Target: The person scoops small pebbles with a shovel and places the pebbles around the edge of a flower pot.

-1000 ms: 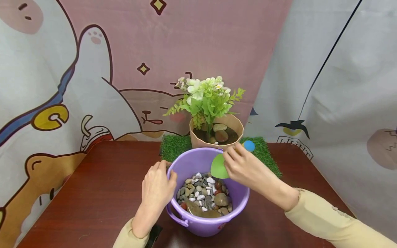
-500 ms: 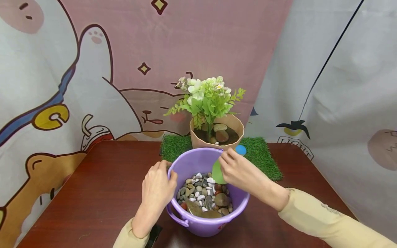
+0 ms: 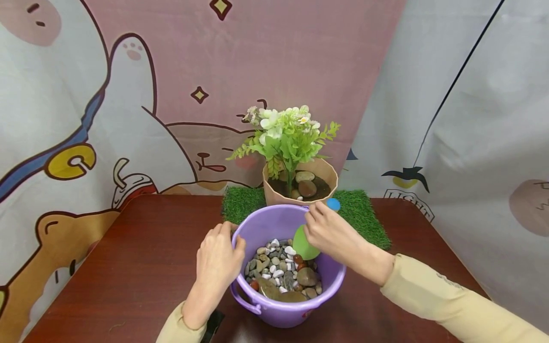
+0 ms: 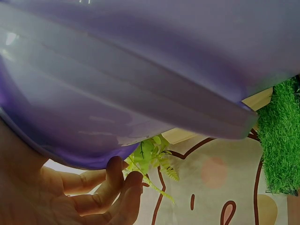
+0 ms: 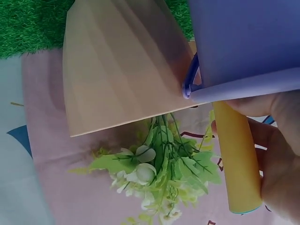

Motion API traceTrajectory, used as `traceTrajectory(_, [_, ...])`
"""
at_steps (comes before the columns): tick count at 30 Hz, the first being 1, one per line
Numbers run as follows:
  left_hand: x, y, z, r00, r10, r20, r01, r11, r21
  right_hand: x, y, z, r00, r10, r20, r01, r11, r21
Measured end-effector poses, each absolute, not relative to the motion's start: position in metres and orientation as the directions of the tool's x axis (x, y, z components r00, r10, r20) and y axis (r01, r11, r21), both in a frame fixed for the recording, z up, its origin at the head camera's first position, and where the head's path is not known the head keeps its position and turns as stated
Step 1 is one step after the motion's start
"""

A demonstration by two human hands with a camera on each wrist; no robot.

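In the head view a purple bucket (image 3: 288, 315) stands on the table, with pebbles (image 3: 276, 269) in grey, white and brown over its bottom. My left hand (image 3: 218, 255) grips the bucket's left rim, thumb and fingers curled at the edge; the left wrist view shows these fingers close up. A toy shovel (image 3: 305, 245) with a green blade is in my right hand (image 3: 332, 233), held near the right side of the bucket. Its blade points down inside, just above the pebbles. The right wrist view shows its yellow handle (image 5: 236, 161) between thumb and fingers.
Behind the bucket, a beige pot (image 3: 276, 193) with a flowering plant (image 3: 287, 136) and some stones stands on a green turf mat (image 3: 360, 214). The brown table (image 3: 141, 267) ends at a printed cloth backdrop (image 3: 300, 57). A dark object (image 3: 213, 324) lies beneath the left wrist.
My right hand has shifted left and tipped the shovel, so its green blade sits lower in the bucket. The left hand and bucket have stayed where they were.
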State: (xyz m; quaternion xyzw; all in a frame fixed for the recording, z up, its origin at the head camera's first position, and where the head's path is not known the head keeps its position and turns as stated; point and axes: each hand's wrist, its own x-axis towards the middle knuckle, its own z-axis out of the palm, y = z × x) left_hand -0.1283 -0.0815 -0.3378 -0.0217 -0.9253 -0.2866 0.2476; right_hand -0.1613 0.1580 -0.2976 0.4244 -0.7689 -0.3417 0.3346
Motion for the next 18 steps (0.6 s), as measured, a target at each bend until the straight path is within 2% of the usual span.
traceTrajectory(18, [-0.1286, -0.082, -0.3389, -0.871, -0.102, 0.481, 0.19, 0.833, 0.52, -0.1613, 0.1545, -0.2972, -0.449, -0.843, 0.297, -0.437, 0.497, 0.75])
